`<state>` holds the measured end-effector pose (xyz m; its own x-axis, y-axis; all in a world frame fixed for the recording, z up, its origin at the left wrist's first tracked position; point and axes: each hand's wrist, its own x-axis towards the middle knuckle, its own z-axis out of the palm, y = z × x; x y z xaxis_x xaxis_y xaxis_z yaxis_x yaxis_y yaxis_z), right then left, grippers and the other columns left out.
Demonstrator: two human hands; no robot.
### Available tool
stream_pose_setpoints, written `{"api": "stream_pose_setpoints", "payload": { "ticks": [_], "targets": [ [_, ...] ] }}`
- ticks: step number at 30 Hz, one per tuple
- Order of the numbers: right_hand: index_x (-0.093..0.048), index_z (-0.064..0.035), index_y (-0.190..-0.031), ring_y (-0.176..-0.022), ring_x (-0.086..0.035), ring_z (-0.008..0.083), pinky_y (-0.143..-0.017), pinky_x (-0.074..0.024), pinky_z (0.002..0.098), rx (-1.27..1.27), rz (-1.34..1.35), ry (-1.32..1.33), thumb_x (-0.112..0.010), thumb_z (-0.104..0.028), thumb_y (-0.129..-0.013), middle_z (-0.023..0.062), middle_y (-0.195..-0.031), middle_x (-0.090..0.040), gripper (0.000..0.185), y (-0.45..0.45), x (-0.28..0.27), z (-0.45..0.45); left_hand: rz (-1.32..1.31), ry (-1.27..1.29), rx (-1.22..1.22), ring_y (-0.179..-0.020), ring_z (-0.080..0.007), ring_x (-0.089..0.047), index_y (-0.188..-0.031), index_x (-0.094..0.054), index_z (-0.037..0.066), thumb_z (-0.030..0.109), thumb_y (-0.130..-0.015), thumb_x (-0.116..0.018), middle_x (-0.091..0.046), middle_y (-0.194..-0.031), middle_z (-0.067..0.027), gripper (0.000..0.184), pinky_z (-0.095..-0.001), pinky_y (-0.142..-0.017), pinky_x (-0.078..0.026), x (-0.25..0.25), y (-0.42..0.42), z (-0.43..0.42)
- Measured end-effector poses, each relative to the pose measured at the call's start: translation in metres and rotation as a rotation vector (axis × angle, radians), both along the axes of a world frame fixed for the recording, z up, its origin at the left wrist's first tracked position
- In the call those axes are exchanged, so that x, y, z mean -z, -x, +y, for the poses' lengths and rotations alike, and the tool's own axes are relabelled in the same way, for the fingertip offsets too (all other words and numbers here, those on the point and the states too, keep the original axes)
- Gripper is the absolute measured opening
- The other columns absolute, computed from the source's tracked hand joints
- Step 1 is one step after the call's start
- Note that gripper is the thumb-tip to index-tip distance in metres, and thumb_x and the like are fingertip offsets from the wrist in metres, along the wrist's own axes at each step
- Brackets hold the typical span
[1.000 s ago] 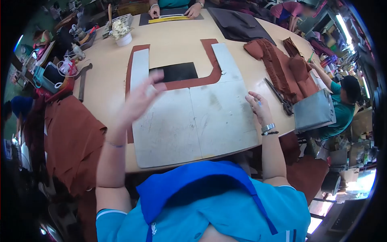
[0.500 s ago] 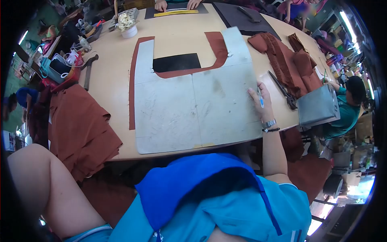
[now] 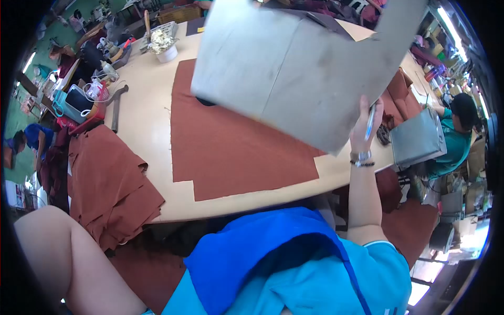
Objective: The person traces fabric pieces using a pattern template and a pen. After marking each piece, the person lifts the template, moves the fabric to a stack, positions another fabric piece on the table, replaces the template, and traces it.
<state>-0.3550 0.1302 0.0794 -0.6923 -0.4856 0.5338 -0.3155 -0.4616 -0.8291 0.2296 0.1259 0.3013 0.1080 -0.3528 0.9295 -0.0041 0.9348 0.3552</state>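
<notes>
My right hand (image 3: 363,126) grips the near right edge of a large grey cutting template (image 3: 294,68), thumb and fingers closed on it. A pen (image 3: 370,123) is tucked in the same hand. The template is tilted and raised off the table, its far end cut off by the top of the view. Beneath it lies a flat piece of rust-brown fabric (image 3: 236,152) with notched near corners. A small part of a black piece (image 3: 205,102) peeks out under the template's left corner. Only my bent left arm shows at the left; its hand is out of view.
Stacked rust-brown fabric (image 3: 113,184) hangs over the table's left edge. Farther back are a hammer (image 3: 118,107), a red basket (image 3: 94,113) and a white pot (image 3: 167,53). At right stand a metal box (image 3: 418,137) and a person in a green shirt (image 3: 454,136).
My right hand has lifted the template off the fabric and swung it up, away and to the right. The fabric below is now largely uncovered. The template now hides the scissors.
</notes>
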Motion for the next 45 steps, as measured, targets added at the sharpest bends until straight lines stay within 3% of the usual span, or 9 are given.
{"api": "stream_pose_setpoints", "payload": {
  "ticks": [6, 12, 14, 17, 20, 28, 34, 38, 45],
  "targets": [
    [-0.048, -0.0004, -0.128, -0.100, -0.058, 0.0194, -0.087, -0.0484, 0.0332, 0.146, -0.310, 0.125, -0.064, -0.014, -0.093, 0.0102, -0.118, -0.060, 0.041, 0.092, 0.008, -0.008, 0.009, -0.072, 0.060, -0.123, -0.0139, -0.049, -0.139, -0.046, -0.002, 0.028, -0.106, -0.039, -0.052, -0.135, -0.0055, 0.045, -0.0309, -0.109, -0.036, -0.002, -0.016, -0.020],
    [-0.036, 0.0117, -0.137, -0.124, -0.049, 0.0303, -0.106, -0.0395, 0.0385, 0.995, 0.440, -0.262, -0.071, -0.011, -0.088, 0.0201, -0.134, -0.052, 0.065, 0.123, 0.059, 0.015, 0.010, -0.496, 0.194, -0.122, -0.0132, -0.049, -0.139, -0.045, -0.002, 0.029, -0.106, -0.038, -0.052, -0.134, -0.0048, 0.046, -0.0309, -0.109, -0.035, 0.066, 0.008, -0.102],
    [-0.035, 0.0096, -0.140, -0.132, -0.043, 0.0311, -0.111, -0.0339, 0.0390, 0.487, 0.347, -0.173, -0.071, -0.011, -0.088, 0.0218, -0.139, -0.048, 0.067, 0.109, 0.095, 0.012, -0.174, -0.859, 0.094, -0.122, -0.0129, -0.049, -0.139, -0.045, -0.003, 0.029, -0.106, -0.038, -0.052, -0.134, -0.0046, 0.046, -0.0309, -0.109, -0.035, 0.145, 0.048, -0.128],
    [-0.042, 0.0039, -0.139, -0.133, -0.043, 0.0313, -0.112, -0.0333, 0.0398, 0.110, 0.530, -0.364, -0.069, -0.012, -0.089, 0.0204, -0.140, -0.048, 0.060, 0.052, 0.101, 0.019, -0.916, -1.212, -0.652, -0.135, -0.0370, -0.040, -0.144, -0.035, -0.007, 0.055, -0.097, -0.045, -0.039, -0.147, -0.0258, 0.078, -0.0414, -0.112, -0.032, 0.282, 0.080, -0.133],
    [-0.047, -0.0005, -0.138, -0.131, -0.046, 0.0319, -0.111, -0.0349, 0.0408, -0.076, 0.629, -0.526, -0.069, -0.012, -0.089, 0.0186, -0.139, -0.051, 0.055, 0.006, 0.088, 0.018, -1.145, -1.059, -0.964, -0.134, -0.0337, -0.039, -0.138, -0.047, 0.004, 0.057, -0.089, -0.055, -0.047, -0.139, -0.0213, 0.073, -0.0547, -0.109, -0.030, 0.313, 0.122, -0.096],
    [-0.050, -0.0018, -0.136, -0.124, -0.050, 0.0249, -0.106, -0.0374, 0.0354, -0.158, 0.605, -0.609, -0.062, -0.018, -0.095, 0.0151, -0.133, -0.055, 0.045, 0.011, 0.122, 0.001, -0.855, -1.055, -0.878, -0.123, -0.0259, -0.051, -0.111, -0.064, 0.015, 0.036, -0.087, -0.065, -0.060, -0.120, -0.0085, 0.031, -0.0513, -0.100, -0.037, 0.311, 0.142, -0.093],
    [-0.049, -0.0002, -0.135, -0.121, -0.051, 0.0225, -0.105, -0.0386, 0.0354, -0.172, 0.566, -0.545, -0.059, -0.022, -0.098, 0.0150, -0.133, -0.054, 0.045, 0.021, 0.127, -0.001, -0.146, -1.078, -0.699, -0.098, -0.0362, -0.061, -0.109, -0.053, 0.004, 0.025, -0.096, -0.056, -0.064, -0.097, -0.0202, 0.025, -0.0420, -0.088, -0.048, 0.290, 0.085, -0.099],
    [-0.048, 0.0015, -0.135, -0.123, -0.050, 0.0220, -0.105, -0.0383, 0.0343, -0.232, 0.589, -0.582, -0.059, -0.023, -0.098, 0.0148, -0.136, -0.051, 0.046, 0.033, 0.133, -0.006, 0.067, -0.615, -0.981, -0.099, -0.0275, -0.060, -0.110, -0.053, -0.002, 0.016, -0.095, -0.055, -0.062, -0.104, -0.0182, 0.023, -0.0381, -0.090, -0.048, 0.264, -0.044, -0.044],
    [-0.048, 0.0031, -0.135, -0.121, -0.052, 0.0219, -0.103, -0.0417, 0.0325, -0.290, 0.526, -0.626, -0.059, -0.023, -0.098, 0.0146, -0.137, -0.051, 0.046, 0.018, 0.120, -0.001, 0.476, -0.676, -1.540, -0.113, -0.0235, -0.056, -0.129, -0.053, -0.006, 0.024, -0.095, -0.056, -0.060, -0.124, -0.0155, 0.045, -0.0354, -0.099, -0.042, 0.265, -0.270, 0.236]
  ]
}}
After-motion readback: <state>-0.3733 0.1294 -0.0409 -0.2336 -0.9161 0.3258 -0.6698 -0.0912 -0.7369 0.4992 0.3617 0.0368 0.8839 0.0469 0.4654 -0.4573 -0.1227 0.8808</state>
